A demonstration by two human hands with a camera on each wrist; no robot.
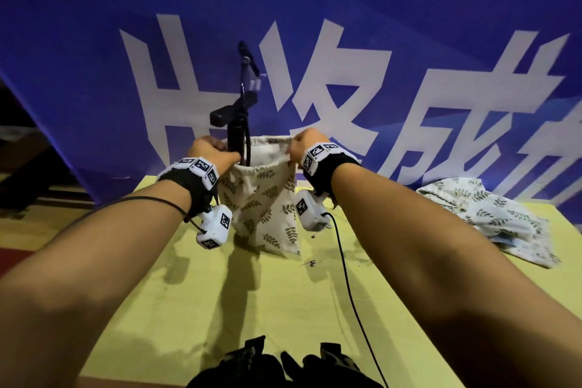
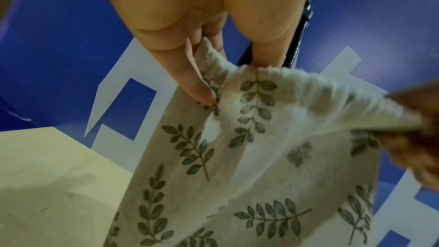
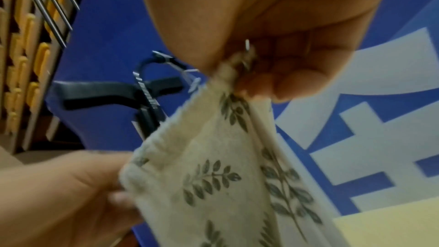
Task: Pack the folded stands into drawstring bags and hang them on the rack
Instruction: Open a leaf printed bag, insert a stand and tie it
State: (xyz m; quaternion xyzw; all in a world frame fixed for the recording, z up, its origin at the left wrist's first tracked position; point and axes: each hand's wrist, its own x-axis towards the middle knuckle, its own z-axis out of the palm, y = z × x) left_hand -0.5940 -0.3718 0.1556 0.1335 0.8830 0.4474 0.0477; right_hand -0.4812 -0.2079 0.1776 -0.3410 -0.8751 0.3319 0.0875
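A cream drawstring bag (image 1: 261,198) with a green leaf print hangs upright over the yellow table (image 1: 283,299), its mouth held open. My left hand (image 1: 217,151) pinches the left side of the rim, and my right hand (image 1: 299,145) pinches the right side. A black folded stand (image 1: 237,123) stands in the bag by my left thumb, and its upper half sticks out above the rim. In the left wrist view my left hand (image 2: 213,82) grips the gathered bag (image 2: 249,157) hem. In the right wrist view my right hand (image 3: 251,82) bunches the bag (image 3: 213,176) corner beside the stand (image 3: 147,100).
A second leaf-print bag (image 1: 491,220) lies flat at the table's right. Small metal pieces (image 1: 311,263) and a black cable (image 1: 346,277) lie under the bag. Black gear (image 1: 283,365) sits at the near edge. A blue banner (image 1: 409,41) stands behind. Wooden shelving with metal bars (image 3: 35,25) shows at the left.
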